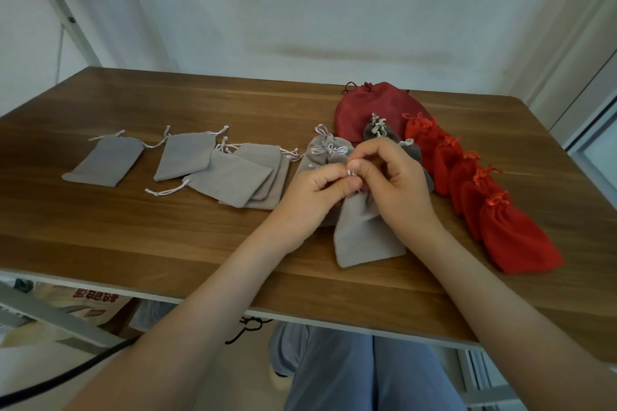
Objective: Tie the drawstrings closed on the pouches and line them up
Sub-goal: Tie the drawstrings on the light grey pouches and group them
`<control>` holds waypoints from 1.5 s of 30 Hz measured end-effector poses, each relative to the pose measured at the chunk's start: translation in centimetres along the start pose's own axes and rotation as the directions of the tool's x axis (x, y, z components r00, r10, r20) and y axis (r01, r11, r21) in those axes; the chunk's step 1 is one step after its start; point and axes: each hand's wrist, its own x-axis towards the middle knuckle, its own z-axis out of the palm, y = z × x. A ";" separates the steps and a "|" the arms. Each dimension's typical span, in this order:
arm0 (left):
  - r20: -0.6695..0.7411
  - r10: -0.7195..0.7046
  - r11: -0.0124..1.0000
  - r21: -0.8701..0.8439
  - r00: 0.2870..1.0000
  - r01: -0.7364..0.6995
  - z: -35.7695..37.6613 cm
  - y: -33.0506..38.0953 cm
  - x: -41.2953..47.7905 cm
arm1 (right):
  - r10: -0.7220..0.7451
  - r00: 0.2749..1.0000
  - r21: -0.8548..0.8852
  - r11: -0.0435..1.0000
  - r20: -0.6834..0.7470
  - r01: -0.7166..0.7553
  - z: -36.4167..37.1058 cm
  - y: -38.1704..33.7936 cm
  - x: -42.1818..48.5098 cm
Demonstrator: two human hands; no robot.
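Centrally, near the front edge of the wooden table [133, 243], both hands meet at the gathered neck of one light grey pouch [367, 237], whose body lies on the table and points toward the person. Left hand [317, 192]: fingers curled, thumb and forefinger pinching the white drawstring [352, 173] at the neck. Right hand [397, 180]: fingers likewise curled, pinching the same drawstring from the opposite side; the two thumbs nearly touch. Left of the hands lie the flat grey pouches [185, 157] with ungathered mouths and loose cords: one alone at far left, one beside it, and an overlapping stack of several nearest the hands. Just behind the left hand lie tied grey pouches [329, 150], necks gathered and cords in bows; how many overlap there cannot be told. Behind the right hand are darker grey pouches [379, 132], also tied and partly hidden by that hand. To the right, a row of bright red pouches [514, 240] runs diagonally from the rear toward the front right, each overlapping the next, necks closed with red bows. At the rear, behind the grey and red groups, rests a large dark red pouch [370, 103], its mouth drawn in. Below the table edge, legs in blue trousers [367, 377] and a black cable [66, 377] are visible.
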 end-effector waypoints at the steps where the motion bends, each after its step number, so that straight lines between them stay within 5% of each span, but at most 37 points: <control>1: -0.028 -0.020 0.997 -0.071 0.999 0.018 0.1 0.2 0.0 | 0.027 1.000 0.002 1.000 -0.011 -0.027 -0.1 0.1 0.0; 5: -0.107 -0.108 0.934 -0.352 0.988 0.064 0.0 0.8 0.0 | 0.053 0.994 -0.163 0.986 0.093 -0.037 -0.5 0.4 -0.1; 13: -0.022 -0.116 0.854 -0.512 0.993 0.088 -0.2 1.3 -0.1 | 0.133 0.986 -0.154 0.981 0.100 -0.117 -0.4 0.0 -0.1; 21: -0.232 -0.124 0.961 -0.270 0.965 0.058 0.0 0.5 0.4 | -0.078 0.970 -0.393 0.905 0.229 0.165 -0.6 1.0 -0.2; 26: -0.247 -0.013 0.988 -0.153 0.969 -0.026 -0.1 0.4 0.3 | -0.098 0.987 -0.480 0.865 0.125 0.146 -0.8 1.8 -0.1; 31: -0.290 -0.022 0.982 -0.185 0.957 -0.033 -0.1 0.1 0.4 | 0.125 0.991 -0.336 0.936 0.050 -0.102 -0.6 1.1 -0.1; 34: -0.279 -0.074 0.979 -0.205 0.957 0.016 -0.2 0.0 0.5 | 0.303 0.952 -0.089 0.951 0.051 -0.297 -0.8 0.4 0.0; 38: -0.277 -0.123 0.974 -0.219 0.953 0.061 -0.2 0.0 0.6 | 0.322 0.935 0.294 0.888 0.149 -0.353 -0.8 -0.2 0.2; 41: -0.259 -0.120 0.982 -0.173 0.958 0.076 -0.2 -0.1 0.6 | 0.248 0.940 0.290 0.905 0.236 -0.312 -0.5 -0.2 0.1; 45: -0.265 -0.136 0.977 -0.197 0.955 0.084 -0.1 -0.1 0.6 | 0.123 0.950 0.078 0.985 0.286 -0.151 0.1 0.7 -0.1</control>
